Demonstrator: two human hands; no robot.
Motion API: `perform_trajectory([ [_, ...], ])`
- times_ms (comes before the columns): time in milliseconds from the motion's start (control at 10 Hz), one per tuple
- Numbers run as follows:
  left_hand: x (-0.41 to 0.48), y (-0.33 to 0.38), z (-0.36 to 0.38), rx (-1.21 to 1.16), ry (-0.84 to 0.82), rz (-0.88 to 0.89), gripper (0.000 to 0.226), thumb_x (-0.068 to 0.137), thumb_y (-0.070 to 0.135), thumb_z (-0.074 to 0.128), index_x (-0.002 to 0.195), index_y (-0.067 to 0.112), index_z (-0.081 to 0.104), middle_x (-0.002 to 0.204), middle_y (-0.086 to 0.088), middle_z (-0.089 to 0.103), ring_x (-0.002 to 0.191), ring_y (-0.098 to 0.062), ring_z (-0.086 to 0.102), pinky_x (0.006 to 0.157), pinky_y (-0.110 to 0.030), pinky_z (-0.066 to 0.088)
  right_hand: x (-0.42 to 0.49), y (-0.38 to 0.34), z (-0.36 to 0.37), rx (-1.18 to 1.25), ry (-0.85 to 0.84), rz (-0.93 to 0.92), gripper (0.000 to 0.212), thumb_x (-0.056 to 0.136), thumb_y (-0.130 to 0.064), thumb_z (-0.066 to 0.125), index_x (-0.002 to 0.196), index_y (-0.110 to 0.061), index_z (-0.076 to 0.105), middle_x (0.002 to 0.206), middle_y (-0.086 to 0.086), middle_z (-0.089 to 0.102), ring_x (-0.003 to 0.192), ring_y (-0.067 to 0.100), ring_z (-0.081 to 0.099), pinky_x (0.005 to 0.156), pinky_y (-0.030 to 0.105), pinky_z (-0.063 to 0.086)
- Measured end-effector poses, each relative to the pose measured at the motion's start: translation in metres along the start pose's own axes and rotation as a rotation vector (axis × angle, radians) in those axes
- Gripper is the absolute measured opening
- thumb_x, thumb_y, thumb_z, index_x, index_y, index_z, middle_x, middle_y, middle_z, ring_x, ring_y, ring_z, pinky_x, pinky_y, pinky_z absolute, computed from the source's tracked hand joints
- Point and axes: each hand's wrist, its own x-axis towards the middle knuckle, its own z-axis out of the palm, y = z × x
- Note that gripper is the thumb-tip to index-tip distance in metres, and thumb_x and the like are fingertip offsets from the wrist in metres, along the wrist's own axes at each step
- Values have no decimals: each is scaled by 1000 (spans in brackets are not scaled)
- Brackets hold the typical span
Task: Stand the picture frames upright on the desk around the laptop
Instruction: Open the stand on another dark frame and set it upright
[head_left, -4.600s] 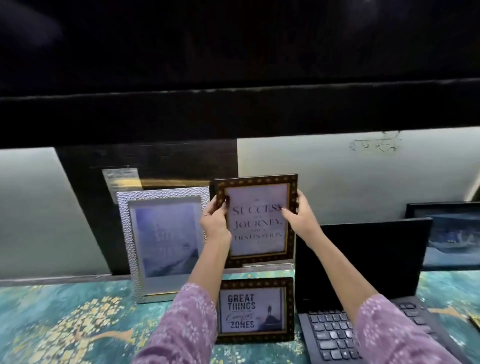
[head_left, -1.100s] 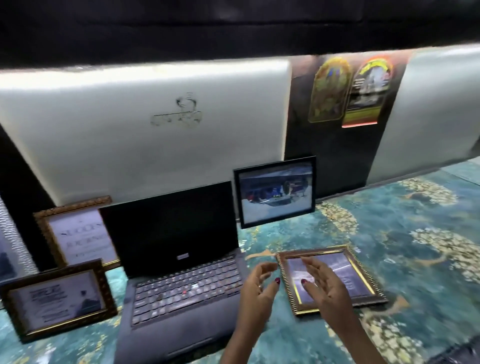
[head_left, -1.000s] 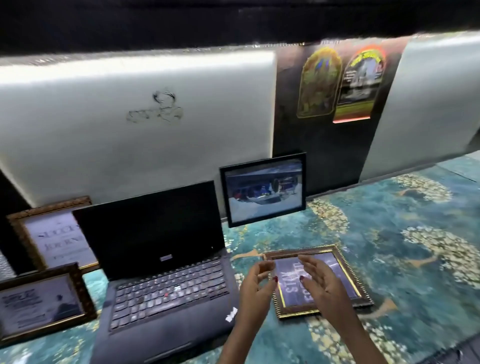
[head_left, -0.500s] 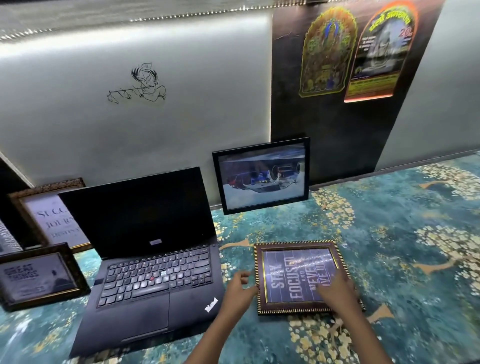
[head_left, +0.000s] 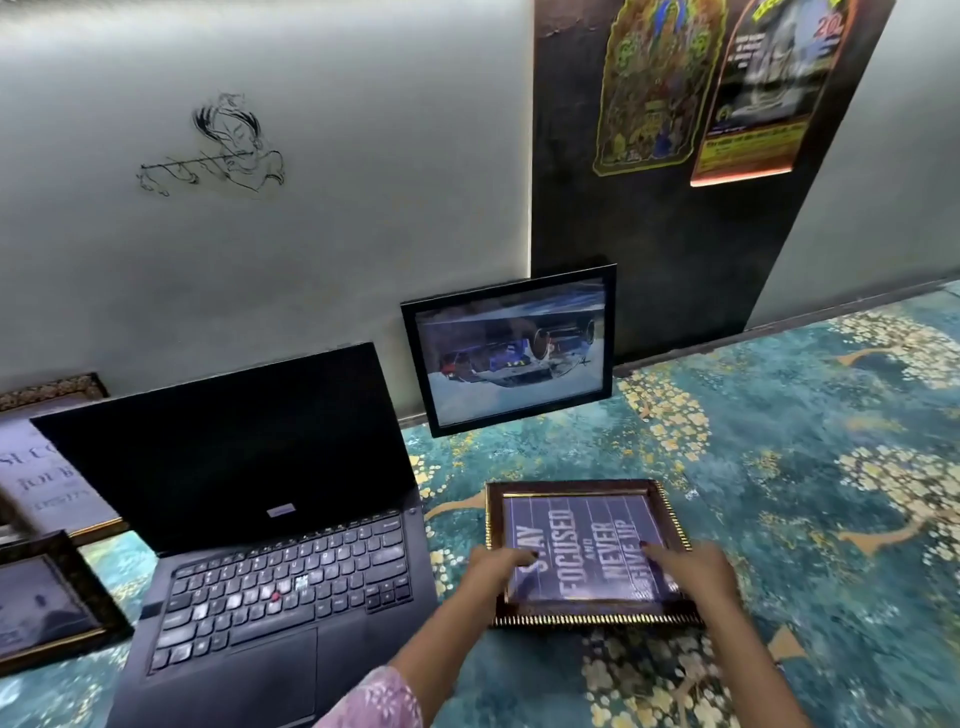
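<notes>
Left hand and right hand moved onto flat gold-rimmed frame, grip unclear, laptop beside, black frame behind.

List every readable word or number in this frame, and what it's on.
"STAY FOCUSED AND NEVER GIVE UP": frame lying flat.
"20": right poster; its other print is too small.
"SUCC", "JOU": frame left of the laptop, blurred and cut off.
Left poster, badge, keys: too small.

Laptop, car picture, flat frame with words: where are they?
Laptop (head_left: 270, 587), head view, on its keyboard.
Car picture (head_left: 511, 348), head view, middle of its glass.
Flat frame (head_left: 587, 540), head view, on its lettering.
</notes>
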Motion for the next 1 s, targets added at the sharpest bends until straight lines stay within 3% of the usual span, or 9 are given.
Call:
perform_trajectory([
  [100,8,16,-6,-1,27,119,51,81,1,60,128,-4,41,121,-15,55,97,-30,56,63,-28,42,4,0,-1,269,-39,-19,38,69,-24,75,84,9,64,84,22,66,70,31,60,60,37,46],
  [200,7,44,-20,-82,-9,270,53,85,1,58,133,-1,37,115,-11,59,102,-27,59,74,-27,47,3,-13,-8,578,-140,-68,30,73,-9,70,98,4,60,102,21,64,66,23,61,53,31,48],
  [300,4,69,-36,-192,-82,424,26,82,0,62,107,4,55,83,-6,65,64,-15,66,60,-28,56,-4,-32,-18,846,-256,-158,70,68,-5,74,128,6,38,114,14,54,84,21,58,75,30,52],
  [400,2,86,-46,-94,-66,647,12,81,4,65,88,12,58,83,-6,66,68,-15,64,60,-24,56,-1,-39,-13,867,-374,-190,58,65,-6,76,116,3,49,100,13,68,71,21,65,63,30,58],
  [500,-7,99,-51,42,-44,864,26,76,-2,68,75,21,56,73,2,61,65,-4,58,60,-11,48,5,-36,-3,878,-372,-223,98,9,-38,91,96,-4,62,61,-5,74,55,10,68,51,28,56],
  [600,-17,104,-54,148,-111,942,39,71,-16,65,72,21,54,62,10,63,56,10,57,58,-6,44,13,-30,3,1024,-376,-296,75,-1,-33,90,67,-11,66,49,-8,69,47,5,64,47,21,53],
  [700,-21,105,-59,161,-182,976,43,67,-27,61,66,15,52,63,10,63,59,5,58,57,-8,49,5,-33,-1,1005,-352,-462,26,36,-15,88,55,-22,71,54,-7,71,53,2,65,63,22,55],
  [800,-20,106,-62,227,-243,1004,40,66,-23,66,60,13,51,62,7,70,64,-2,64,60,-14,52,15,-27,-2,1042,-357,-560,26,51,1,73,65,-22,72,72,-10,75,73,0,68,66,13,54],
  [1000,-14,104,-65,311,-129,1120,43,60,-2,76,50,35,56,75,25,71,100,9,59,89,-11,42,23,-19,-2,1098,-433,-555,23,53,-28,82,72,-19,74,80,-9,75,81,4,69,70,16,56],
])
